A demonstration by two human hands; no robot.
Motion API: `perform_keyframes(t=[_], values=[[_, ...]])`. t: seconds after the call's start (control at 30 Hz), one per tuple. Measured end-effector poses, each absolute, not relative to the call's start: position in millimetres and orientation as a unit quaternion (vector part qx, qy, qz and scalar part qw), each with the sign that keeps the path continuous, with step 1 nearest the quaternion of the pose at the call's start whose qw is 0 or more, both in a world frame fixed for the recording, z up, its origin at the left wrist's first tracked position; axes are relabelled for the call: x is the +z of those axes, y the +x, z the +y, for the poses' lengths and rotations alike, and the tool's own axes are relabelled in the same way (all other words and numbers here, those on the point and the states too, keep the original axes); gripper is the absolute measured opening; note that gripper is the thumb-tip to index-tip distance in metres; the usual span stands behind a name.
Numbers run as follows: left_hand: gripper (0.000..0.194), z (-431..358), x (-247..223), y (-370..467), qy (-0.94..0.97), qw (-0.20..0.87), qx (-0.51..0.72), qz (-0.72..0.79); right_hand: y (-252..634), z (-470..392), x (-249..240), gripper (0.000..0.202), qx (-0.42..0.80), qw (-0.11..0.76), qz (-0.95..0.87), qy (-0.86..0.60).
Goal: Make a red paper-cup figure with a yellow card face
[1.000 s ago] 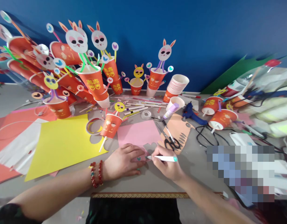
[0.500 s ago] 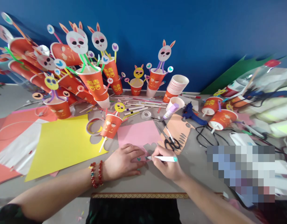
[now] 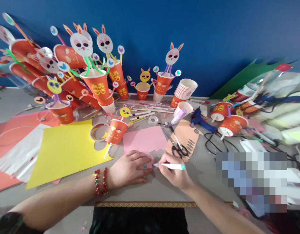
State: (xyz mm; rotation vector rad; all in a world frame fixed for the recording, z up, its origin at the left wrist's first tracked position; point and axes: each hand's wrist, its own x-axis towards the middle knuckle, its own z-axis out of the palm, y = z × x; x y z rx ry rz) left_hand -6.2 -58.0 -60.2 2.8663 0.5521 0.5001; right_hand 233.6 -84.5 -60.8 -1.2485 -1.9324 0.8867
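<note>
My right hand [image 3: 174, 172] grips a white marker [image 3: 173, 166] with a teal end, its tip touching a small pink paper piece [image 3: 148, 165]. Teal heart-like marks show on that piece. My left hand [image 3: 131, 167] lies flat with fingers stretched over the same piece, covering part of it and pressing it to the table. Just beyond my fingers lies a larger pink sheet [image 3: 145, 139] with cut edges. Black-handled scissors [image 3: 179, 150] rest to the right of it on peach paper [image 3: 189, 136]. A red paper cup [image 3: 116, 131] with a yellow paper face sits behind my left hand.
Yellow paper [image 3: 64, 152] covers the left side, beside a tape roll [image 3: 100, 132]. Decorated rabbit cups [image 3: 97, 87] crowd the back left. A cup stack [image 3: 184, 91], a purple glue stick [image 3: 178, 116] and a blue glue gun [image 3: 201, 119] with a looping cord stand at the back right.
Almost nothing differs. The marker tip stays on the pink piece with only a slight shift, and the left hand keeps its place.
</note>
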Motion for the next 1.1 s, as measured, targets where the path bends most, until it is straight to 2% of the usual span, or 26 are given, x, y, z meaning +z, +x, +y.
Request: perform_keyframes(t=[1.1], values=[[0.039, -58.0, -60.3, -6.2, 0.962, 0.093, 0.176, 0.185, 233.8, -84.6, -63.8, 0.017, 0.346, 0.341, -0.732, -0.478]])
